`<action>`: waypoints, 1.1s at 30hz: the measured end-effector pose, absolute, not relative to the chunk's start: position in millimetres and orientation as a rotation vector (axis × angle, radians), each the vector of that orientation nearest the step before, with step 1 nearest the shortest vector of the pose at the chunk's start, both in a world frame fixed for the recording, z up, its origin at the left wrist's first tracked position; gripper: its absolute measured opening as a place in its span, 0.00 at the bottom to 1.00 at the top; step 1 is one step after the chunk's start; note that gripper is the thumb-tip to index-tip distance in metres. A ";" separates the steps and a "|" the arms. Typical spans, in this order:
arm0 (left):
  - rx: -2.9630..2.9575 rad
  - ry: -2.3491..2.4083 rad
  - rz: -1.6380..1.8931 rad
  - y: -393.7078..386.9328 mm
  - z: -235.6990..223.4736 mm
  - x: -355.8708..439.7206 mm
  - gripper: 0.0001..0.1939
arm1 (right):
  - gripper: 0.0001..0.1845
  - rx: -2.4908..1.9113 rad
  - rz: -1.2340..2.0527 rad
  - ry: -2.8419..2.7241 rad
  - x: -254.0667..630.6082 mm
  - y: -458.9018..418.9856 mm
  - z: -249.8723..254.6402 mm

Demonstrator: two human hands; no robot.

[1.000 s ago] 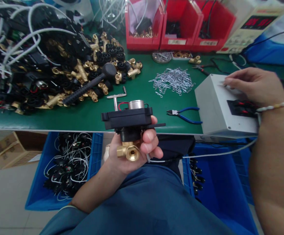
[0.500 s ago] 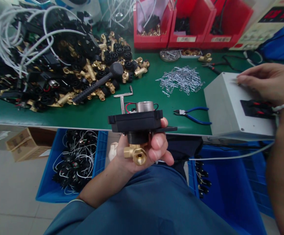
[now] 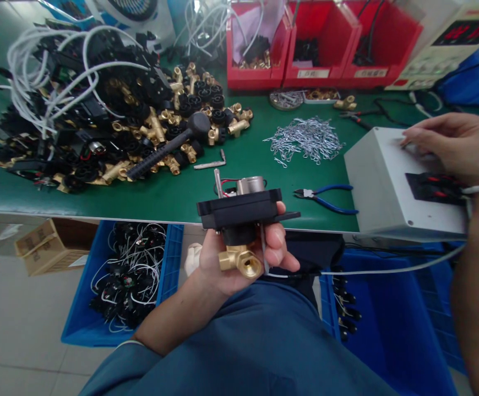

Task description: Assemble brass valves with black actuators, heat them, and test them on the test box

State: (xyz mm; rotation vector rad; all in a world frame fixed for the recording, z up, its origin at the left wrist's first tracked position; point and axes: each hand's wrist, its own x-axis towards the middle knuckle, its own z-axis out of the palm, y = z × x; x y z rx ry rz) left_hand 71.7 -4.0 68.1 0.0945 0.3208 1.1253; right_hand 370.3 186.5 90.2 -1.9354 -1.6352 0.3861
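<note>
My left hand (image 3: 227, 275) is wrapped round a motorized valve (image 3: 239, 212), held up before the bench edge. Its black housing is on top, with a silver motor, thin red wiring and an upright metal pin. Underneath is a brass valve body (image 3: 241, 259), one threaded opening facing me. A thin metal rod shows beside my fingers. My right hand (image 3: 450, 140) rests at the top of a grey control box (image 3: 384, 181), thumb and fingertips pinched at a small part that I cannot make out. Below it a black connector panel (image 3: 433, 188) sits on the box face.
Blue-handled cutters (image 3: 326, 198), a pile of metal clips (image 3: 305, 140), an L-shaped tool (image 3: 210, 164) and a black mallet (image 3: 173, 144) lie on the green bench. Valve parts (image 3: 152, 126) heap at left. Red bins (image 3: 260, 77) stand behind; blue crates (image 3: 173, 247) are below.
The motorized valve has tilted slightly and shifted a little right and lower in view, and a thin rod now shows by my left fingers. My right hand stays at the box.
</note>
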 end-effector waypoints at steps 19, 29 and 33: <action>0.157 0.288 1.141 -2.5 65.0 71.4 0.26 | 0.03 -1.949 0.392 -1.608 365.8 185.9 94.0; 0.189 0.274 1.148 -2.8 63.1 70.8 0.18 | 0.03 -1.953 0.408 -1.583 365.7 186.7 94.4; 0.181 0.322 1.148 -2.8 63.6 70.5 0.20 | 0.03 -1.919 0.397 -1.609 369.3 188.1 92.6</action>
